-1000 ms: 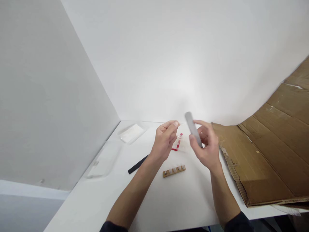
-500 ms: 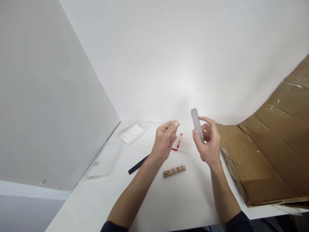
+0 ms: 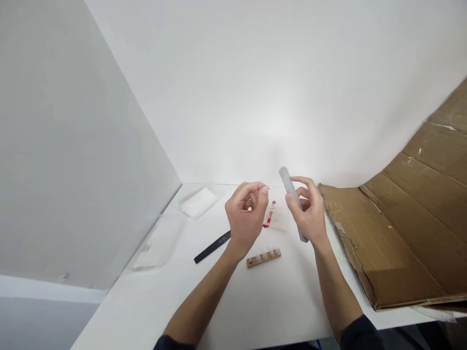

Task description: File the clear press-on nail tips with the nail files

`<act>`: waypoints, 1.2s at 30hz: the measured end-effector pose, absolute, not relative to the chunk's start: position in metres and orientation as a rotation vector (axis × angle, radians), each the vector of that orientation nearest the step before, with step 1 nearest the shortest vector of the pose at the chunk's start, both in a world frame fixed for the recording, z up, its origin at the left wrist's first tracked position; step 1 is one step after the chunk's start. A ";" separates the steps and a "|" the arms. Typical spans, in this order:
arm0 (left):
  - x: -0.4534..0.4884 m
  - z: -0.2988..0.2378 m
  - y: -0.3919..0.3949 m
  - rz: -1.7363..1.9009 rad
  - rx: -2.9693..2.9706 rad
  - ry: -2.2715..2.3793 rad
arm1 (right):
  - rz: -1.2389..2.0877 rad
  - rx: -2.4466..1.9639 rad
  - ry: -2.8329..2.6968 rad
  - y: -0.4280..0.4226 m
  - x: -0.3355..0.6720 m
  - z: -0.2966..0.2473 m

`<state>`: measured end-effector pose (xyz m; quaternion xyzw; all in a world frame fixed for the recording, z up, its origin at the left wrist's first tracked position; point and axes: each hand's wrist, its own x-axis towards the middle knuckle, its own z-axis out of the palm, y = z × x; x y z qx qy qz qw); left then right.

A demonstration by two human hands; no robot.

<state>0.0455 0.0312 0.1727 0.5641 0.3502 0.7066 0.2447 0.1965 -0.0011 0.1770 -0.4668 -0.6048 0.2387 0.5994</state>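
Note:
My right hand (image 3: 307,209) holds a grey nail buffer (image 3: 291,187) between thumb and fingers, tilted with its upper end leaning left. My left hand (image 3: 248,209) pinches a small pale piece (image 3: 270,187) between thumb and forefinger; it looks like a false nail tip, but is too small to be sure. Both hands are raised over the white table, with a gap between them. Below them lies a small brown display strip (image 3: 263,258) bearing several clear, rounded nail tips. A black nail file (image 3: 211,248) rests by my left forearm, its far end hidden.
A clear plastic bag with red print (image 3: 272,218) lies behind my hands. Two clear trays, one at the back (image 3: 199,201) and one nearer (image 3: 151,250), are at the left. Folded brown cardboard (image 3: 397,248) covers the right side. White walls enclose the table (image 3: 146,311).
My right hand has moved left with the nail buffer, closer to my left hand. My left hand has turned, so the small pale piece now shows beyond its fingertips.

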 end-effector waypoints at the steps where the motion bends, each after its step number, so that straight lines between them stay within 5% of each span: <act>1: 0.046 0.172 0.031 1.956 1.572 0.960 | 0.583 -1.052 -1.369 -0.001 0.197 0.177; 23: 0.048 0.169 0.033 2.052 1.734 0.968 | 0.643 -0.994 -1.466 0.001 0.193 0.174; 36: 0.044 0.177 0.036 1.729 1.327 0.804 | 0.290 -1.022 -1.502 0.006 0.192 0.163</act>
